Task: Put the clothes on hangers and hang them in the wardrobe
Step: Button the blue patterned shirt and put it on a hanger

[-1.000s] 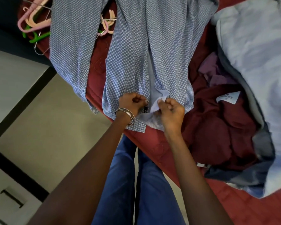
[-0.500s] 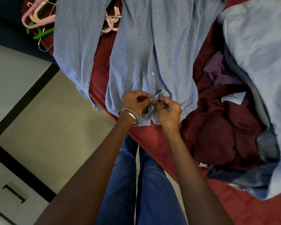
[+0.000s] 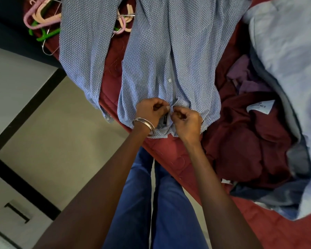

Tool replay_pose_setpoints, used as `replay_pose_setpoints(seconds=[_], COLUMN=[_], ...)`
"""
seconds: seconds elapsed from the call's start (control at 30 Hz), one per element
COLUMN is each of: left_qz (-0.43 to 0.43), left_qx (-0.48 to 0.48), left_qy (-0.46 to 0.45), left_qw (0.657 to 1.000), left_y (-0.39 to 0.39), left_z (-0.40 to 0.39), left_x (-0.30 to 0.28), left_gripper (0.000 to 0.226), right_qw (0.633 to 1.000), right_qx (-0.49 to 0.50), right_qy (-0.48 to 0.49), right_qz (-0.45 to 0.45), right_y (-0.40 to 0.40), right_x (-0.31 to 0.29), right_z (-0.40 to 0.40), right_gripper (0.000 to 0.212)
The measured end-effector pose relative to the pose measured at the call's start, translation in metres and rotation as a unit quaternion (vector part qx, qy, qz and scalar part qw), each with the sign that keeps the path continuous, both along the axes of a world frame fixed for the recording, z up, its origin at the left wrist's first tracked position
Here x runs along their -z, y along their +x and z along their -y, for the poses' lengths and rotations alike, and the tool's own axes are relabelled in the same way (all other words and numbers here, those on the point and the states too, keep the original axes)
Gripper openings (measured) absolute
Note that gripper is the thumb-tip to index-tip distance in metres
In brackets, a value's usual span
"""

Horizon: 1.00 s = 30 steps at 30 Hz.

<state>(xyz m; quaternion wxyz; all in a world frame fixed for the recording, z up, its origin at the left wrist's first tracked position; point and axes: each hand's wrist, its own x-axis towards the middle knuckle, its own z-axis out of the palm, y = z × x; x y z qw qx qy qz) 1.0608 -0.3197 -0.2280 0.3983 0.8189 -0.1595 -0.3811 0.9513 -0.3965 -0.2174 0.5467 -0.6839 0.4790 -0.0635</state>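
Far left is a pale cream floor with black strips, plus a small black L-shaped mark low down that I can't really identify. Up top there's a tangle of pink, peach and green plastic hangers lying on the dark red quilted bedspread, partly buried under a sleeve, so no way to count them.

The blue-and-white small-check button-up shirt is spread flat on the bed with its collar end nearest the person and its far end cut off by the top of the frame. One sleeve runs down toward the bed edge on the left.

The left hand, with thin silver bangles on the wrist, has its fingers curled and pinches the shirt's front edge near the collar. The right hand is curled too, pinching the opposite edge right against it. Fingertips are touching, and whatever's between them (a button, maybe) is hidden. A small dark tag peeks out below, unreadable.

Blue trousers show between the arms.

Right of that is a crumpled maroon garment with a white label, text too blurry to read, a bit of purple fabric behind it, then a big light grey-blue cloth running off the right edge.
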Motion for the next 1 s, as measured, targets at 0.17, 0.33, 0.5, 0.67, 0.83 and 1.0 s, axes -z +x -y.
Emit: replay_pose_setpoints(seconds=[0.17,0.33,0.5,0.67,0.83,1.0], left_qz=[-0.012,-0.004,0.01,-0.018,0.011,0.038], left_qx=[0.01,-0.021,-0.014,-0.005,0.02,0.006], left_qy=[0.007,0.009,0.009,0.046,0.083,0.07], left_qw=[1.0,1.0,1.0,0.999,0.996,0.997], left_y=[0.0,-0.003,-0.005,-0.003,0.002,0.001], left_z=[0.006,0.005,-0.001,0.005,0.011,0.014], left_x=[0.0,0.003,0.004,-0.004,-0.002,0.0], left_gripper=[0.01,0.01,0.012,0.021,0.014,0.011], right_qw=[0.999,0.991,0.979,0.994,0.998,0.994], right_qx=[0.004,0.012,0.003,-0.027,-0.065,0.029], right_qy=[0.028,0.126,0.203,0.107,-0.008,0.1], right_qz=[0.018,0.031,0.03,-0.001,-0.025,0.041], right_y=[-0.004,-0.003,-0.001,0.001,0.002,0.001], right_x=[0.003,0.003,0.002,0.005,0.018,0.018], right_z=[-0.001,0.007,0.016,0.019,0.008,0.002], right_gripper=[0.017,0.021,0.01,0.005,0.008,0.008])
